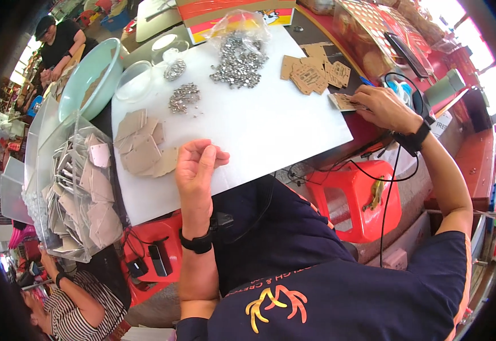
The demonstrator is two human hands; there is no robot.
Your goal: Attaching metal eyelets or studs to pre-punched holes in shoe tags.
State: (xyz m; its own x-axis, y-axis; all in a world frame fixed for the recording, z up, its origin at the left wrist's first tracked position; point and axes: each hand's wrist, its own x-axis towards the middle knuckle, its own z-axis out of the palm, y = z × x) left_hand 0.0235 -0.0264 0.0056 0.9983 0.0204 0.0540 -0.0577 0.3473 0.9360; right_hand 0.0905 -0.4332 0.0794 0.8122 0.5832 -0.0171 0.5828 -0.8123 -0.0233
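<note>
My right hand [389,108] is at the board's right corner, fingers closed on a small brown cardboard card [342,102]. Just beyond it lies a loose pile of brown printed cards [309,77]. My left hand [201,162] hovers over the near edge of the white board [259,136], its fingers curled in with the thumb against them; whatever they may hold is hidden. Beside it, to the left, is a stack of plain grey-brown cards [140,142]. Farther back are a small heap of shiny metal pieces [184,98] and a larger heap [239,61] spilling from a clear plastic bag [242,24].
A clear bin [77,199] full of cards and a pale green basin [91,77] stand left of the board. Red stools [367,199] are below its edge. Black cables [381,170] hang near my right arm. Other people sit at the left.
</note>
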